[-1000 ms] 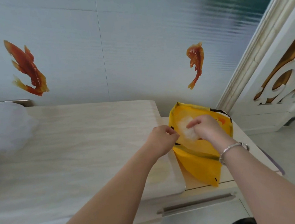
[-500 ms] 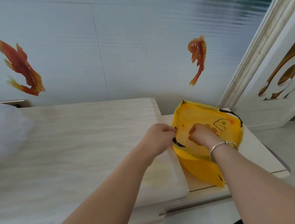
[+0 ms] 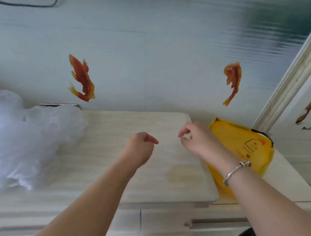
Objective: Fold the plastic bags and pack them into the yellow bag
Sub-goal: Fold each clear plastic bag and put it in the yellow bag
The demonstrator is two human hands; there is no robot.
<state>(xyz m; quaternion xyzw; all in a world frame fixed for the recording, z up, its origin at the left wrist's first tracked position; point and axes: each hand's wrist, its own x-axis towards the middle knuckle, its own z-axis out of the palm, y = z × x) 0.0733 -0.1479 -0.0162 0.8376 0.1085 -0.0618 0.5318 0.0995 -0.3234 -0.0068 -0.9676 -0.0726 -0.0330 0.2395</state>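
Observation:
The yellow bag [image 3: 242, 148] with black handles and a small printed figure lies on the lower surface at the right, partly hidden by my right forearm. A heap of clear plastic bags [image 3: 21, 141] sits at the left on the pale wooden top. My left hand [image 3: 140, 149] hovers over the middle of that top, fingers loosely curled, holding nothing. My right hand [image 3: 196, 138] is just left of the yellow bag, fingers loosely bent and holding nothing. A silver bracelet is on the right wrist.
The pale wooden top [image 3: 117, 159] ends at a raised edge beside the yellow bag; a lower ledge [image 3: 287, 177] carries the bag. A drawer handle [image 3: 216, 220] is below. Fish stickers mark the wall; a white carved door frame [image 3: 298, 79] stands at the right.
Both hands have left the yellow bag and moved left over the wooden top. The folded plastic that the right hand pushed in is no longer seen. The view has swung left, showing more of the plastic heap.

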